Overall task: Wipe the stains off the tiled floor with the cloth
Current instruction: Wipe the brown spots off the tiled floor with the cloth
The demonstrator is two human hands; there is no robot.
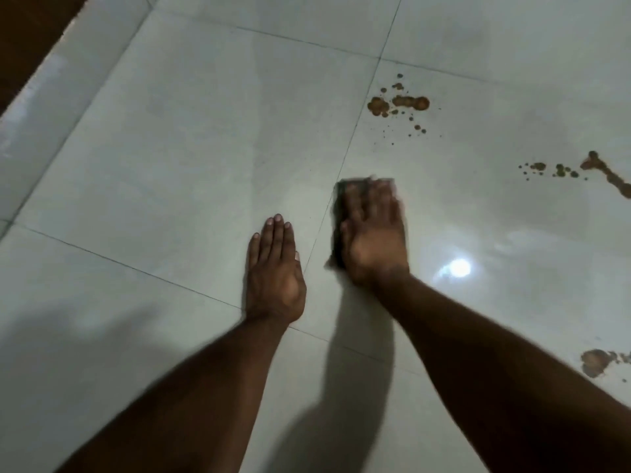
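The right hand point(374, 233) presses flat—fingers seemingly straight, though blurred—on the dark cloth point(341, 213) short of the brown stains point(397, 104), while the flat left hand point(275, 271) braces on the tiled floor point(170, 148).

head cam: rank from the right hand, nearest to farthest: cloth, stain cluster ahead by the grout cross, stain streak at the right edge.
From the right hand:
1. cloth, pressed flat under the hand.
2. stain cluster, ahead, just right of the grout line.
3. stain streak, far right at the frame edge.
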